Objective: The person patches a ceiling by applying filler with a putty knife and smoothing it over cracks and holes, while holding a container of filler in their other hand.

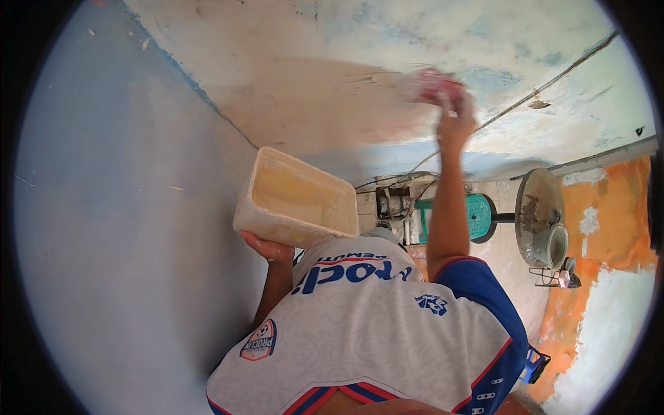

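The left hand (266, 247) is cupping the underside of a cream-coloured rectangular plastic tub (297, 200), its fingers curled around the lower edge and bearing it up at shoulder height; the tub is tilting, its open mouth facing up and to the right, with a yellowish wet coating on its inner walls. The right hand (453, 121) is reaching high overhead, clenched around a blurred pinkish-red pad or rag (430, 86) that is pressing against the pale plastered ceiling (332, 76). A broad tan damp patch is spreading across the ceiling to the left of that pad. The blue painted wall (124, 207) is filling the left side, meeting the ceiling along a ragged line. The person is wearing a white sports shirt with blue sleeves (387, 325). Well apart, to the right, a round grey standing fan (541, 218) is standing before an orange and white peeling wall (615, 228), and a green plastic stool (477, 216) is showing beside the raised forearm
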Demonstrator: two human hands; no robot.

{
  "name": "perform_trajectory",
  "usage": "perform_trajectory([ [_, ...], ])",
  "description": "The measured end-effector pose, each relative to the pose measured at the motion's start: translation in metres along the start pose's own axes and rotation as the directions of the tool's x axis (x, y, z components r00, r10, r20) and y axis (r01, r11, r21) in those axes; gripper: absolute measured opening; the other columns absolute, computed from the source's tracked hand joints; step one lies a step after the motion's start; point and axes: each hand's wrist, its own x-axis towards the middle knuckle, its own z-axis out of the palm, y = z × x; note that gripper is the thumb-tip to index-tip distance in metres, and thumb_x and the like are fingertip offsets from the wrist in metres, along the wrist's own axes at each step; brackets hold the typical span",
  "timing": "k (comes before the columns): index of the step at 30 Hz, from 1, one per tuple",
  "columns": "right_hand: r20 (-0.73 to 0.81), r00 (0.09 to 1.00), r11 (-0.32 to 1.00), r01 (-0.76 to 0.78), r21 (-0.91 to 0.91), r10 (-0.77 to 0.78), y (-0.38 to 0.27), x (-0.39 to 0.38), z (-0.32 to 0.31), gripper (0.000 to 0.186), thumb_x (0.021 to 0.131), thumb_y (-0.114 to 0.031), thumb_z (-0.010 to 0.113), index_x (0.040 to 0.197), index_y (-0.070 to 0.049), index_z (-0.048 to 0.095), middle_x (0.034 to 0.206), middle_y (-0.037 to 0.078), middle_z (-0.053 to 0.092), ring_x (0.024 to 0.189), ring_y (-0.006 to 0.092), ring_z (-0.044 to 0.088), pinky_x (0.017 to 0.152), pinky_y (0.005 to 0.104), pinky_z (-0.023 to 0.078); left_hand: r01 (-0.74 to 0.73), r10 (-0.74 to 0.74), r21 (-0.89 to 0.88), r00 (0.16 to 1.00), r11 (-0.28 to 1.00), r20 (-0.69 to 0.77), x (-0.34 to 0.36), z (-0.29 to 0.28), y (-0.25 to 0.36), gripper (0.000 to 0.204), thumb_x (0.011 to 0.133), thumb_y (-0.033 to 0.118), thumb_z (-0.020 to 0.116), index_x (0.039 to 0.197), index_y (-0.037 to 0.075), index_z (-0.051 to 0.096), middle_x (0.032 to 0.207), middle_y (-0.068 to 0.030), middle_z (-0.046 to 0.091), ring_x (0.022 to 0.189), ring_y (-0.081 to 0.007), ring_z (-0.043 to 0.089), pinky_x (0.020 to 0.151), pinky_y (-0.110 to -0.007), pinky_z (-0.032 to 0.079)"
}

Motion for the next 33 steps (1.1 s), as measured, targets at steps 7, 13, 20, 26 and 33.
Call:
perform_trajectory([
  [7,0.358,0.913,0.98,0.193,0.042,-0.195,-0.039,-0.022,-0.02,0.024,0.089,-0.004,0.076,0.111,-0.001,0.068,0.103,0.011,0.074,0.094,0.0224,0.074,0.085,0.034,0.058,0.059,-0.059,-0.02,0.998,0.998,-0.007,-0.004,0.006,-0.002,0.085,0.096,0.075,0.033,0.154,0.013,0.035,0.156,-0.0109,0.038,0.142,-0.0316,0.04,0.116,-0.049,0.037],
  [13,-0.017,0.987,0.981,0.154,-0.12,-0.157,-0.012,0.004,-0.015,0.018,0.092,-0.003,0.071,0.109,0.001,0.065,0.102,0.013,0.075,0.09,0.0214,0.075,0.077,0.032,0.06,0.03,-0.03,-0.017,0.999,0.999,-0.026,-0.005,0.003,-0.001,0.087,0.095,0.077,0.033,0.154,0.013,0.034,0.155,-0.011,0.038,0.142,-0.0316,0.04,0.115,-0.049,0.038],
  [20,0.354,0.919,0.985,0.156,0.077,-0.174,-0.046,-0.054,0.013,0.015,0.092,-0.005,0.072,0.101,0.001,0.062,0.096,0.011,0.072,0.084,0.0203,0.072,0.076,0.0346,0.059,0.016,-0.016,-0.016,1.0,1.0,-0.007,-0.006,0.013,-0.004,0.086,0.096,0.075,0.034,0.148,0.006,0.041,0.15,-0.0131,0.043,0.138,-0.0308,0.044,0.112,-0.046,0.04],
  [26,0.087,0.995,0.995,-0.047,-0.09,0.055,-0.017,-0.026,0.003,0.016,0.094,-0.009,0.072,0.098,0.0,0.059,0.096,0.015,0.072,0.087,0.0204,0.073,0.072,0.0322,0.059,0.009,-0.01,0.046,1.0,0.999,0.018,-0.006,0.018,0.002,0.088,0.095,0.076,0.036,0.151,0.008,0.037,0.153,-0.0125,0.041,0.139,-0.0317,0.043,0.114,-0.047,0.039],
  [33,0.423,0.884,0.979,0.163,0.119,-0.198,-0.059,-0.062,0.018,0.019,0.088,-0.012,0.079,0.099,-0.001,0.067,0.099,0.012,0.073,0.08,0.0208,0.071,0.072,0.0336,0.057,0.053,-0.053,-0.002,0.999,0.999,0.001,-0.007,0.004,-0.005,0.089,0.094,0.077,0.036,0.152,0.009,0.036,0.153,-0.0125,0.041,0.14,-0.0314,0.042,0.114,-0.048,0.04],
])
